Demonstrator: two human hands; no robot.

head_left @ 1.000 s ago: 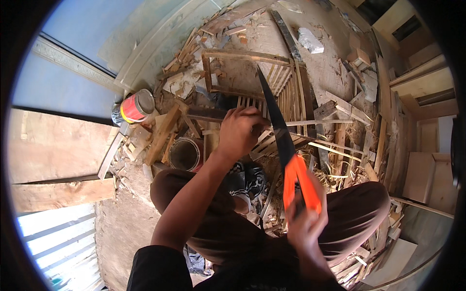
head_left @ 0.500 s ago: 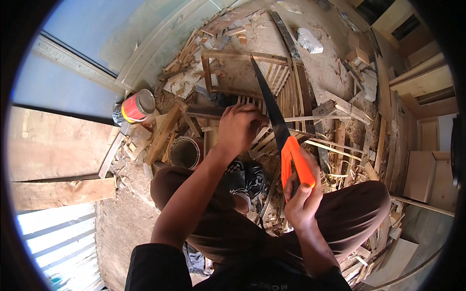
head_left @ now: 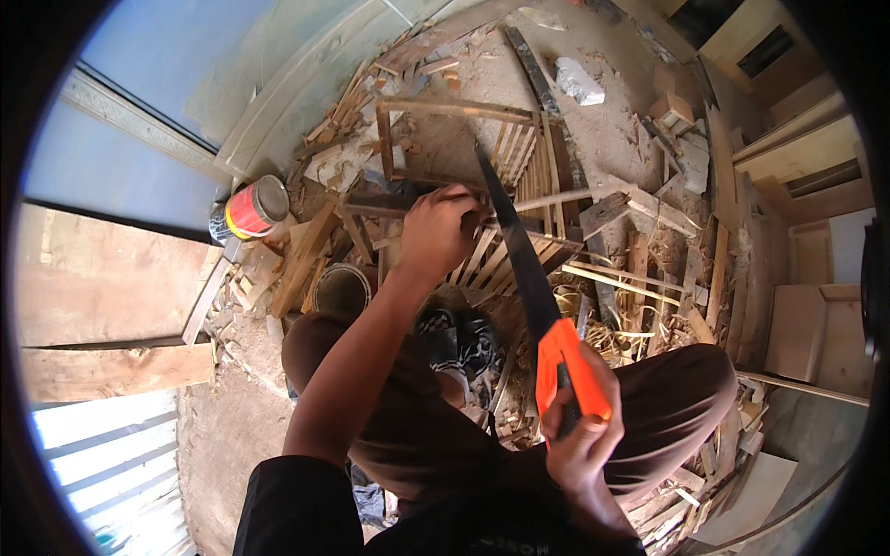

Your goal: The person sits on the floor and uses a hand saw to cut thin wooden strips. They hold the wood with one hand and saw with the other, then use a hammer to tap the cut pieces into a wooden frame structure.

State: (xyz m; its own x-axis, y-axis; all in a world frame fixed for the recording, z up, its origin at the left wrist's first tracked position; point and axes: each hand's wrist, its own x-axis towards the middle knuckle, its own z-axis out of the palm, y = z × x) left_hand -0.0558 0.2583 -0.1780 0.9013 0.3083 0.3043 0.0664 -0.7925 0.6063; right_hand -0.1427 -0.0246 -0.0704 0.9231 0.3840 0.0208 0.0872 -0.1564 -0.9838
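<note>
My right hand (head_left: 582, 440) is wrapped round the orange handle (head_left: 559, 357) of a handsaw. Its dark blade (head_left: 524, 264) points up and away to the left, tapering towards a slatted wooden frame (head_left: 519, 153). Close to the blade's left side, my left hand (head_left: 440, 232) is closed, fingers curled down over a thin wooden strip (head_left: 556, 197). The strip runs out to the right past the blade; its end within the fingers is mostly hidden. Beneath that hand lies a dark wooden beam (head_left: 375, 205). Whether the teeth touch the strip, I cannot tell.
A red-and-yellow paint can (head_left: 252, 209) stands at left, near an open bucket (head_left: 343, 289). Wood offcuts and shavings (head_left: 612, 338) litter the floor around my feet. A white block (head_left: 579, 81) lies at the far side. Wooden panels (head_left: 797, 329) stand along the right.
The saw has been drawn back towards me, its handle now lower and nearer my right knee. My left hand stays closed in much the same place. The view has shifted slightly.
</note>
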